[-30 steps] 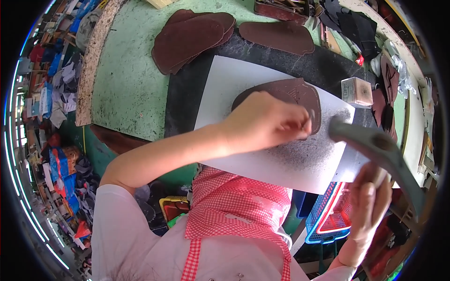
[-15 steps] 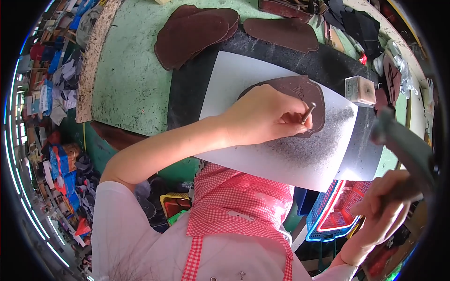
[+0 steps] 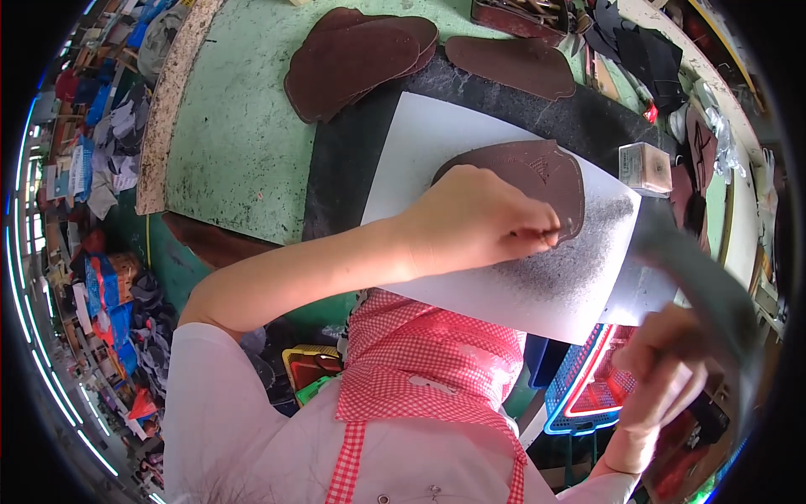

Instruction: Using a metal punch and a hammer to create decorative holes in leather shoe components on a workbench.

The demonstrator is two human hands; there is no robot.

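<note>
Two bare hands are at work around a brown leather piece (image 3: 525, 164), which lies on a white board (image 3: 411, 151) near the middle of the view. The left hand (image 3: 478, 223) covers its lower left part, so the full outline cannot be followed; a triangle of small marks (image 3: 541, 172) shows above the knuckles. The left fingers are pinched together on a slim punch, plain to see half a second ago but now lost in blur and behind the hand.

The hammer (image 3: 709, 294) is badly smeared, its lower end fading into the dark rim. Its handle is hidden in the right hand (image 3: 663, 365), whose fingers are curled around it.

The left elbow is bent at lower left, and the forearm slopes gently up to the right, back of the hand uppermost. The right forearm rises steeply from the lower edge, its hand well apart from the leather.

Under the board is a black mat (image 3: 340, 160) on the green tabletop (image 3: 235, 126). A clear block (image 3: 645, 168) stands just beside the board; beyond, a tool box (image 3: 520, 18) is cut off at the top.
</note>
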